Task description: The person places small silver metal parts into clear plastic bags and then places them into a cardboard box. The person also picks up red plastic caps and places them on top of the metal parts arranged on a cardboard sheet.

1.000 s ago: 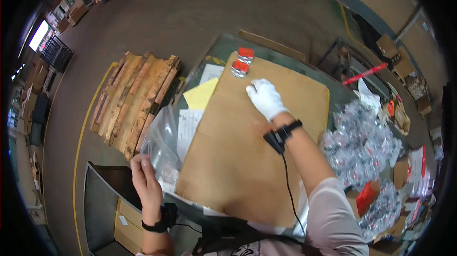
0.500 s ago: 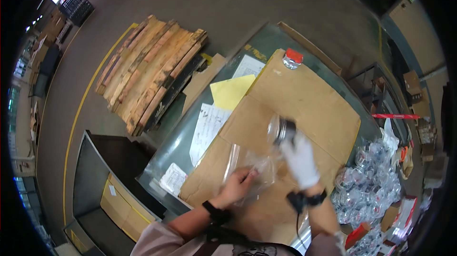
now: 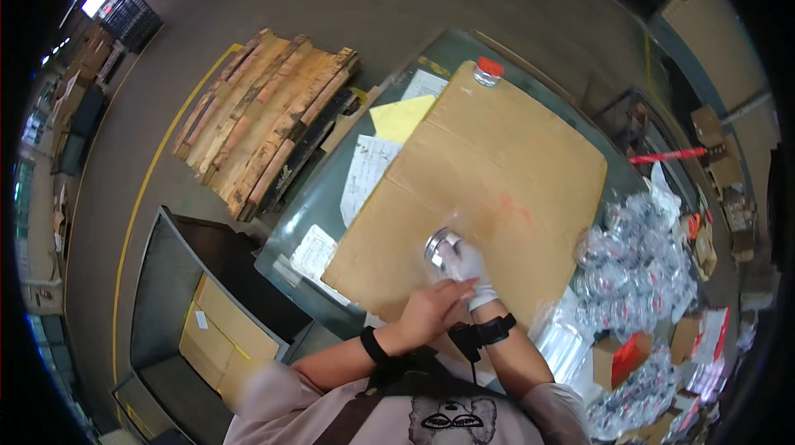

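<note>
My right hand (image 3: 467,269), in a white glove, is closed around a round part with a shiny silver rim (image 3: 439,245). Its far side is blurred, and a faint clear film seems to lie about it. Bare, my left hand (image 3: 435,310) reaches across to the glove's cuff with its fingers bent and pressed together. What those fingers grip, if anything, is hidden. Both hands are over the near part of a brown cardboard sheet (image 3: 497,159). At the sheet's far corner stands a small silver round piece with a red top (image 3: 489,72).
The cardboard covers a green table (image 3: 310,213), with papers (image 3: 364,176) and a yellow sheet (image 3: 402,118) along its left. Several clear-bagged parts (image 3: 633,271) are heaped at the right. A grey metal bin (image 3: 211,250) stands at near left, wooden pallets (image 3: 265,118) beyond.
My right hand has brought the round part nearer and leftward. My left hand, which held a clear plastic bag, has moved right to the glove's cuff. The bag no longer shows plainly.
</note>
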The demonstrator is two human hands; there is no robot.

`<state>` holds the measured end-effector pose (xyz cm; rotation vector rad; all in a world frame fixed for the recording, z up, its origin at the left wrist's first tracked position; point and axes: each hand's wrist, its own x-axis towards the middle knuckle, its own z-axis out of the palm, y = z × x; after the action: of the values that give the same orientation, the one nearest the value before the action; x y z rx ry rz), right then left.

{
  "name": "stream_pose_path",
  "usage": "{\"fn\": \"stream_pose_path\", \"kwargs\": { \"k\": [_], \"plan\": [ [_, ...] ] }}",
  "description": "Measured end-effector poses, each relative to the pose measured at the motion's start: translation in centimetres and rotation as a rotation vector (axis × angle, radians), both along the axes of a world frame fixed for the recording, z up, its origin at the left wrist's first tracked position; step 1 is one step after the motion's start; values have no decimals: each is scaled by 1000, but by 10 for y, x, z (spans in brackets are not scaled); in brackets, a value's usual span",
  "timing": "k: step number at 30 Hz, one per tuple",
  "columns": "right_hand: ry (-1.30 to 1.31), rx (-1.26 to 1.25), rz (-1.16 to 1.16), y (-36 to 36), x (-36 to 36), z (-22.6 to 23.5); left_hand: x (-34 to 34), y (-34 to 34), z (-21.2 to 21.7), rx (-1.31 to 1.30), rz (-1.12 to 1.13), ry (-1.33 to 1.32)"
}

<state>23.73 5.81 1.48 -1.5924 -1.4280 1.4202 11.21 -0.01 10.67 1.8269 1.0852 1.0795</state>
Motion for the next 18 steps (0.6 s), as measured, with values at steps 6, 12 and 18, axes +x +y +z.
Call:
{"fn": "stream_pose_path", "kwargs": {
  "k": [6,12,18],
  "plan": [
    [-488,309,240,-74,33,139,-35,4,-30,-902,191,-713],
    [-57,-83,-261,-89,28,74,-20,-34,-10,-184,5,285],
    [-520,633,287,-99,25,86,-21,-41,-56,59,82,742]
  ]
}}
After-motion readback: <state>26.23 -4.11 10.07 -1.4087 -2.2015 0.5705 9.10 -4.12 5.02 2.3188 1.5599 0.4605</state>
